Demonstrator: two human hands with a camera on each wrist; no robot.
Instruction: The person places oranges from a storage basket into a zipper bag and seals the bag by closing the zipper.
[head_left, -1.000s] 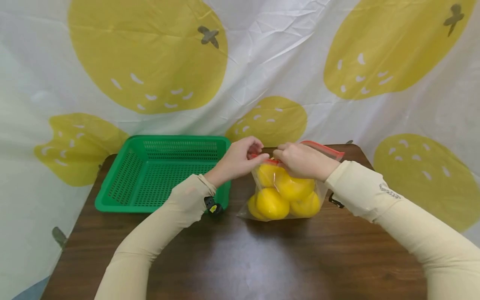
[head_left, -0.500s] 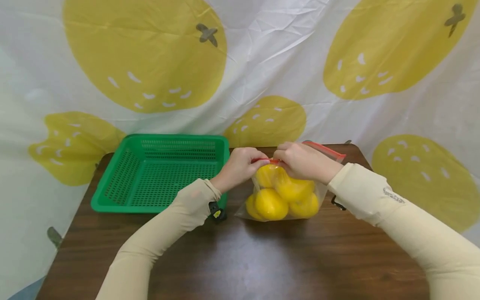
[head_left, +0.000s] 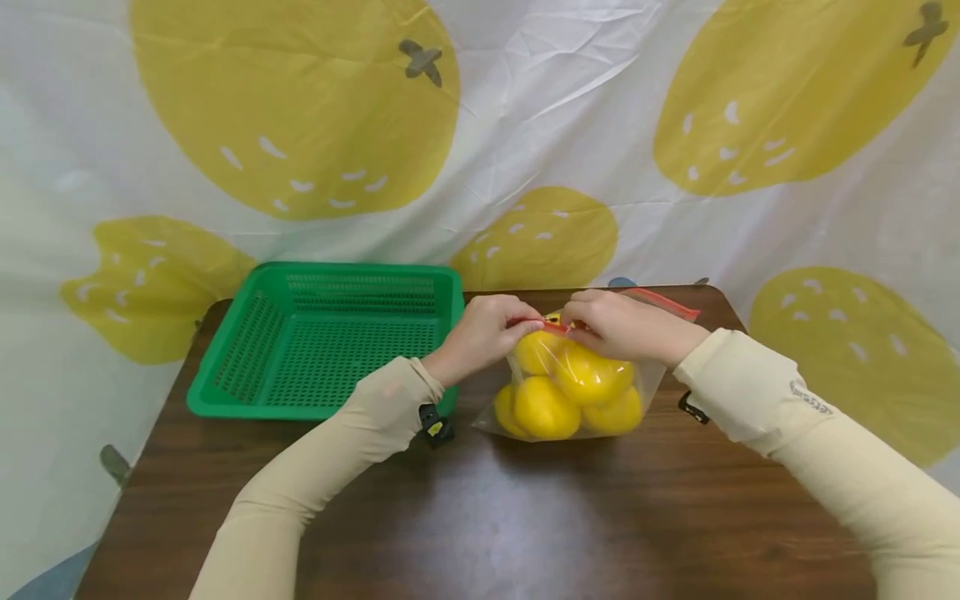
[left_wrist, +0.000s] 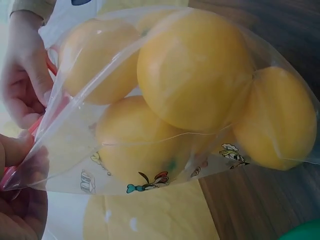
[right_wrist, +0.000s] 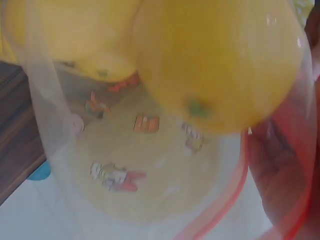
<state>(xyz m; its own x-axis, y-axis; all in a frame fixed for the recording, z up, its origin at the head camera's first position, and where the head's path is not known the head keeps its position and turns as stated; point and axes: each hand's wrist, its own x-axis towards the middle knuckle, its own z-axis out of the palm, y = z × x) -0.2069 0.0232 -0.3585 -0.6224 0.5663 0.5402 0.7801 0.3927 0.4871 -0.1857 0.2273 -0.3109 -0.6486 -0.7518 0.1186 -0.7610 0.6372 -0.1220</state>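
Observation:
A clear zip bag (head_left: pixel 651 379) with a red zip strip (head_left: pixel 553 328) sits upright on the table, holding several yellow fruits (head_left: pixel 546 408). At the left end of the bag's mouth, my left hand (head_left: pixel 483 337) pinches the red strip between thumb and fingers. My right hand (head_left: pixel 626 325) grips the same edge just to the right, fingers curled over it. Behind that hand the far part of the strip stands apart, so the mouth gapes there. Small cartoon prints (left_wrist: pixel 150 184) show on the plastic in the left wrist view. In the right wrist view a fruit (right_wrist: pixel 215 65) partly covers the fingers.
To the left stands a green perforated basket (head_left: pixel 213 392) with nothing in it, near my left forearm. A brown wooden table (head_left: pixel 480 517) carries both. A white curtain (head_left: pixel 525 100) printed with large yellow fruit hangs close behind the table's far edge.
My left hand has come down and its loose fingers have closed on the red strip. My right hand has slid slightly right along the bag's mouth, still gripping it.

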